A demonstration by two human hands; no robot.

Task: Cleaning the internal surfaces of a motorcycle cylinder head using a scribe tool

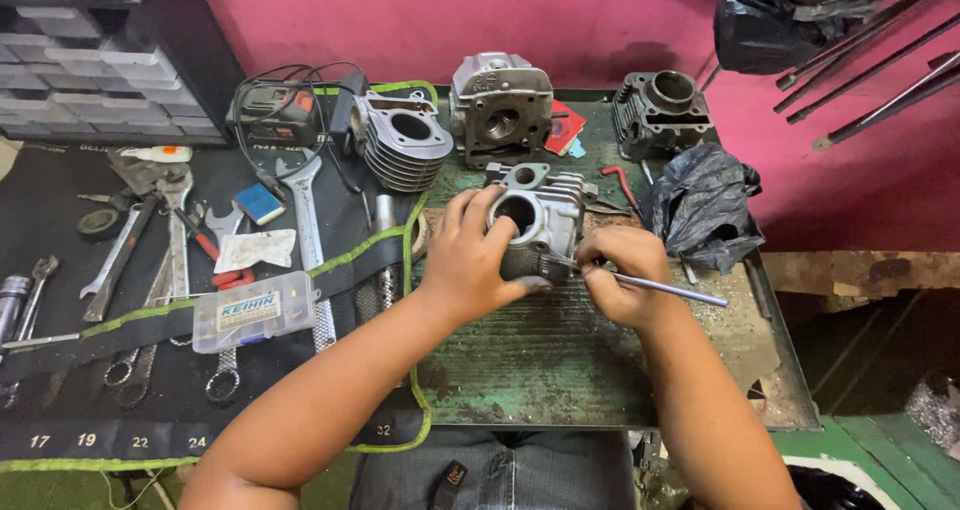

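Observation:
My left hand (468, 257) grips a grey finned engine cylinder head (545, 215) from its left side, thumb at the round bore, holding it on the worn green metal bench (540, 355). My right hand (622, 275) pinches a thin steel rod (670, 288) near its tip, which touches the lower right side of the head. The rod's shaft sticks out to the right over the bench.
Behind stand a finned cylinder (402, 140), another head (500, 105) and a cylinder block (662, 110). A crumpled black bag (705, 205) lies right. On the black tool mat (130, 410) at left are several spanners (305, 220), a clear plastic parts box (253, 311) and a cordless tool (275, 113).

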